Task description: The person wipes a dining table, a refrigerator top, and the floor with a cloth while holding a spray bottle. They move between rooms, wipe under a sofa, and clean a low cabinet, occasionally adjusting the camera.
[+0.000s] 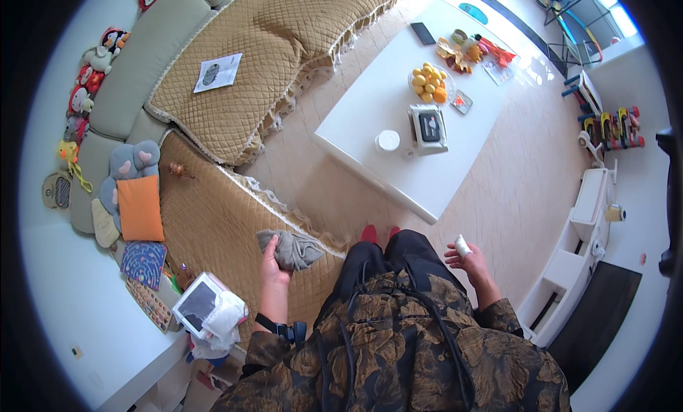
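The left hand has its fingers curled around a soft, crumpled grey cloth, over the tan quilted sofa cover at near left. The right hand, loosely bent, seems holding nothing; firm but gentle grip should keep the folds together.

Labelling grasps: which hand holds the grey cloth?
The left hand, black strap on its wrist: it grips the grey cloth; the right hand is apart from it.

Fruit bowl on white table
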A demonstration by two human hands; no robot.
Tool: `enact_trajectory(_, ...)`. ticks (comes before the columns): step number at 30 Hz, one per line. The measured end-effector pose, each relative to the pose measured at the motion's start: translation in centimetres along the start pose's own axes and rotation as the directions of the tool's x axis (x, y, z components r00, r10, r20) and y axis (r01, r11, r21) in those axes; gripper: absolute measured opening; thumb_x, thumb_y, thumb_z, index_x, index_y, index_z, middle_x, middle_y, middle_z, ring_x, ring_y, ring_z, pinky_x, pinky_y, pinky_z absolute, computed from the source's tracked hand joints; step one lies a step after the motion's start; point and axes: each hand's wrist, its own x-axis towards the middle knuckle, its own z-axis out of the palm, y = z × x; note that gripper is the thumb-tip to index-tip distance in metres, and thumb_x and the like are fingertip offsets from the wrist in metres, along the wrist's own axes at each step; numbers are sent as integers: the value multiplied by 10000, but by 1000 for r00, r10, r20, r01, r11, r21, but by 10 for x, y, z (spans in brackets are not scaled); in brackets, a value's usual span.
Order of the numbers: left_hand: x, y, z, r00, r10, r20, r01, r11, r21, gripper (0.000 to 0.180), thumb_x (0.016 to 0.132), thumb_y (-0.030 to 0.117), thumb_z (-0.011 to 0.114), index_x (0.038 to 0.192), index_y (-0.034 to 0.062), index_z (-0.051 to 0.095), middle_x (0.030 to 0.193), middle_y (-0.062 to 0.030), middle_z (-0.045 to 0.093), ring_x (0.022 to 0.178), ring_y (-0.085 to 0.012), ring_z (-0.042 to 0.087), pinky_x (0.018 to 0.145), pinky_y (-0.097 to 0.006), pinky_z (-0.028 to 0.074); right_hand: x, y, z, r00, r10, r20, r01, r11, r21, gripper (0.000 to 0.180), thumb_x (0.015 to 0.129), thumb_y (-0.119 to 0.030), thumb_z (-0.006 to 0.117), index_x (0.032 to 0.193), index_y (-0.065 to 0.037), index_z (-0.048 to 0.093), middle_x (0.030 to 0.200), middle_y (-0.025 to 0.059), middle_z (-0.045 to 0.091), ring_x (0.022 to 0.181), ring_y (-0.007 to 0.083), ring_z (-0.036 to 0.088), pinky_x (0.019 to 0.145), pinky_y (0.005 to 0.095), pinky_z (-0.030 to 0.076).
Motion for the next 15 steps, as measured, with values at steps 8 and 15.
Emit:
enact_trajectory(8, 42, 60, 56, 997, 74, -6, -74, 997, -5, 431, 915, 305, 711, 1257, 72, 590, 1226, -69, 658, 1138, -257, 631, 1034, -455, 495, 69, -93, 44, 995, 37, 88, -37, 999, -9, 415, 1062, -355, 455, 1159, 6, 635, 927, 109, 700, 760, 189, 695, 666, 294, 548)
enact_trajectory(15, 72, 138, 97, 987, 145, -63, -145, 989, -2, 440, 928, 323, 694, 1276, 76, 585, 1257, -68, 643, 1183, -256, 603, 1053, -462, 472, 140, -201, 142, 969, -47, 242, 80, 989, -128, 350, 1059, -312, 477, 1126, -10, 641, 897, 65, 669, 756, 131, 654, 656, 261, 515)
